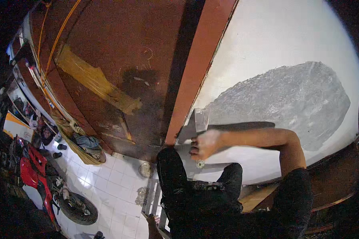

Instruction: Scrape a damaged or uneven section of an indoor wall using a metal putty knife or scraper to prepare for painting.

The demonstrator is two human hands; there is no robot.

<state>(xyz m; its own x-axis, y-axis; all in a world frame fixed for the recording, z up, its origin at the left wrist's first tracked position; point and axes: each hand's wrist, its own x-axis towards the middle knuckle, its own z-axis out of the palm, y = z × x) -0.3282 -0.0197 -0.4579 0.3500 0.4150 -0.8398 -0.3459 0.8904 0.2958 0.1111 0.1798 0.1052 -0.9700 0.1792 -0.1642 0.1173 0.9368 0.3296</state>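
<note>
In my right hand (206, 144) is a putty knife, its fingers wrapped round the handle. Its flat shiny blade (202, 119) points up against the white wall (259, 44), beside the brown door frame (195, 67). A large rough grey patch of filler (283, 99) spreads over the wall to the right of the blade. Low in the view, my left hand (152, 220) is curled at the edge of a grey metal frame (146, 201), which looks like part of a ladder. My legs and dark sleeve hide much of that frame.
A brown door (119, 40) with a yellowish patch stands at the left. Orange cords (54, 47) and a hanging cloth (79, 149) are beyond it. On the white tiled floor (111, 191) stands a red motorcycle (38, 171). Round containers (146, 169) sit near my knee.
</note>
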